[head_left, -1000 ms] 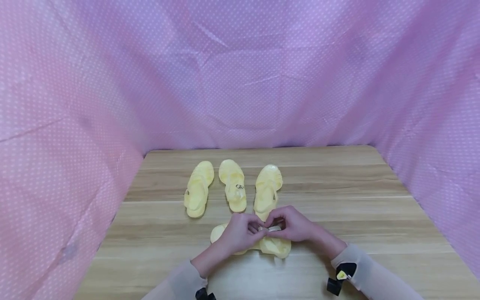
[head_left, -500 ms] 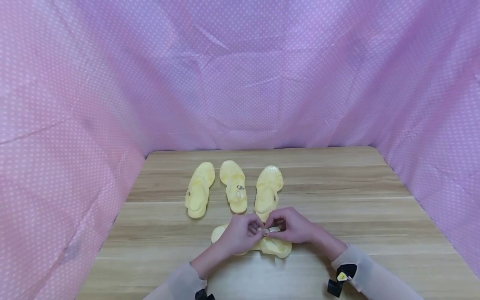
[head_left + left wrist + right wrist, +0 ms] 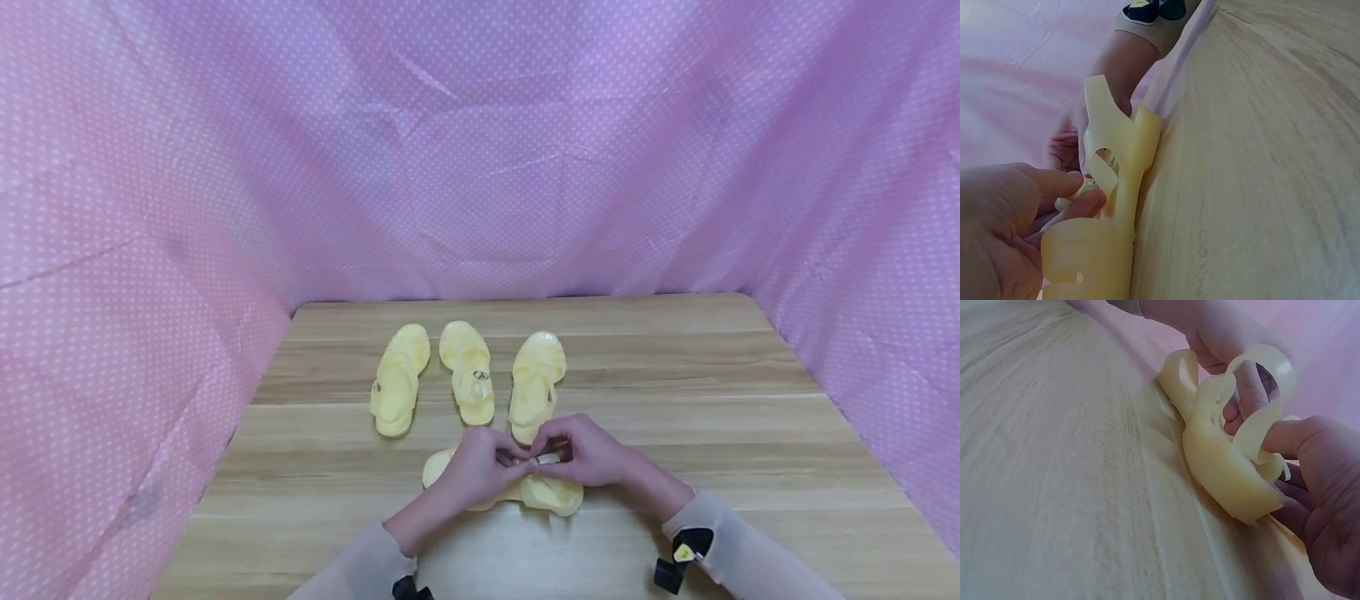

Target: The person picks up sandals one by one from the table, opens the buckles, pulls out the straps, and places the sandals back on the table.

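A pale yellow jelly sandal [image 3: 555,496] lies sideways near the front of the table, its toe to the left and partly covered by my hands. My left hand [image 3: 480,468] pinches the sandal's strap near its small buckle [image 3: 1090,185] between thumb and fingers. Opposite it, my right hand [image 3: 591,452] grips the same strap [image 3: 1282,372], which stands up in a loop in the right wrist view. The fingertips of both hands meet above the sandal. Exactly how strap and buckle sit together is hidden by the fingers.
Behind the hands, three more yellow sandals lie in a row: a left one [image 3: 397,383], a middle one [image 3: 467,358] with a dark mark, and a right one [image 3: 534,387]. The wooden table [image 3: 712,375] is enclosed by pink dotted cloth [image 3: 480,167].
The fingertips have shifted slightly at the strap, and the left fingers now cover more of its buckle. The other sandals stay where they were.
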{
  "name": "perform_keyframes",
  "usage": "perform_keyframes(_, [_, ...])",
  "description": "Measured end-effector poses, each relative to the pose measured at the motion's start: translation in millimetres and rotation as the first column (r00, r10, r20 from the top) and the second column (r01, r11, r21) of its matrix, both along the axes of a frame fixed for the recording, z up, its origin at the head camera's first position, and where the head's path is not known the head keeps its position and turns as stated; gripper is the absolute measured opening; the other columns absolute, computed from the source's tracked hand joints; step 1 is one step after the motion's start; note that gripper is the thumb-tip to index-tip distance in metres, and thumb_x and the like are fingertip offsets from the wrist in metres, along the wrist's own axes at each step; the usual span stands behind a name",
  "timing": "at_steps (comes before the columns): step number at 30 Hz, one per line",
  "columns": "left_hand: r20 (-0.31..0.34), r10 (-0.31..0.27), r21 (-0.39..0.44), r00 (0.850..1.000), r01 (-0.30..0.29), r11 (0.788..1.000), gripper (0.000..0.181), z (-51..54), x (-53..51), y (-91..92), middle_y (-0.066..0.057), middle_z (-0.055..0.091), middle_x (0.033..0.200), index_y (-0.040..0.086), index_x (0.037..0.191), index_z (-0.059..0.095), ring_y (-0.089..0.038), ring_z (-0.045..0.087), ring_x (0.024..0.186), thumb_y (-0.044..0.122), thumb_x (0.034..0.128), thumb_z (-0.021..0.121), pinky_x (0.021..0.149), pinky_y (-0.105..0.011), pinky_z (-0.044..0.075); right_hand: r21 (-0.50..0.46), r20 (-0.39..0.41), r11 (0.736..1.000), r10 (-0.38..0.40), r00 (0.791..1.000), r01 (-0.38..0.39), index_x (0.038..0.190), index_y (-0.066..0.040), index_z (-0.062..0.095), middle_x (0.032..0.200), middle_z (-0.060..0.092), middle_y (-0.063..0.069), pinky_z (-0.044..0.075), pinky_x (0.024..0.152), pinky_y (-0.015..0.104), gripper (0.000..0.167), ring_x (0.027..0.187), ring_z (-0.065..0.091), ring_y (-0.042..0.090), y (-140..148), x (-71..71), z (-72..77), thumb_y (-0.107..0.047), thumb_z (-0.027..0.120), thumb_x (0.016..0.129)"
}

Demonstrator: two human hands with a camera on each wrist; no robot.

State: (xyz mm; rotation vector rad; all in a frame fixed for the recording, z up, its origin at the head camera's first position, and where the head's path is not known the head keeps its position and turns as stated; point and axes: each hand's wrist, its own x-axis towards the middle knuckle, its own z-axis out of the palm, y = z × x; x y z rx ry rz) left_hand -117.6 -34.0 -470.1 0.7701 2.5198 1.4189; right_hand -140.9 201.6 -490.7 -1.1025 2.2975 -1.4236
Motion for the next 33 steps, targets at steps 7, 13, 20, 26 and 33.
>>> perform_keyframes(7, [0.032,0.024,0.049,0.999,-0.026,0.998,0.004,-3.7,2.1,-3.2,-0.007,0.082,0.084,0.006,0.090,0.084,-0.001,0.075,0.074,0.010,0.0893,0.086,0.067,-0.014,0.060,0.009,0.011,1.000,0.018,1.000,-0.018,0.102,-0.014,0.076,0.101,0.080,0.002,0.066,0.076,0.028,0.009,0.094,0.076,0.008,-0.1,0.0,3.3,-0.012,0.081,0.095])
perform_keyframes(13, [0.016,0.005,0.059,1.000,-0.006,0.998,0.005,0.3,0.9,0.8,-0.009,0.081,0.084,0.003,0.092,0.083,0.003,0.071,0.070,0.007,0.0894,0.083,0.065,-0.015,0.060,-0.001,0.035,1.000,-0.015,0.999,0.015,0.099,-0.014,0.077,0.098,0.080,0.001,0.066,0.072,0.028,0.007,0.089,0.074,0.002,1.0,-0.1,2.0,-0.015,0.083,0.094])
perform_keyframes(20, [-0.047,-0.003,-0.004,0.999,0.003,1.000,0.009,3.4,-2.0,2.3,-0.007,0.080,0.079,0.005,0.093,0.083,0.008,0.067,0.066,0.012,0.0887,0.087,0.061,-0.012,0.056,-0.027,0.065,0.999,-0.018,0.998,0.019,0.101,-0.013,0.079,0.100,0.081,0.004,0.067,0.075,0.029,0.008,0.092,0.076,0.004,-0.6,0.1,-1.6,-0.018,0.082,0.095])
perform_keyframes(26, [0.004,-0.001,0.020,1.000,0.001,1.000,0.007,0.7,0.0,-1.5,-0.008,0.080,0.083,0.006,0.091,0.082,0.000,0.072,0.072,0.012,0.0899,0.086,0.066,-0.014,0.059,-0.021,0.098,1.000,-0.019,0.995,0.021,0.101,-0.012,0.078,0.102,0.080,0.006,0.067,0.077,0.030,0.010,0.092,0.076,0.004,0.5,0.7,-1.3,-0.010,0.083,0.093])
perform_keyframes(33, [0.021,0.008,0.048,1.000,-0.009,0.999,0.009,-4.4,1.9,-3.8,-0.011,0.080,0.088,0.003,0.087,0.079,-0.008,0.077,0.077,0.010,0.0907,0.084,0.069,-0.015,0.060,-0.024,0.093,1.000,-0.002,0.996,0.004,0.101,-0.011,0.076,0.102,0.079,0.006,0.067,0.077,0.030,0.012,0.092,0.075,0.004,0.1,0.5,-0.7,-0.007,0.082,0.092])
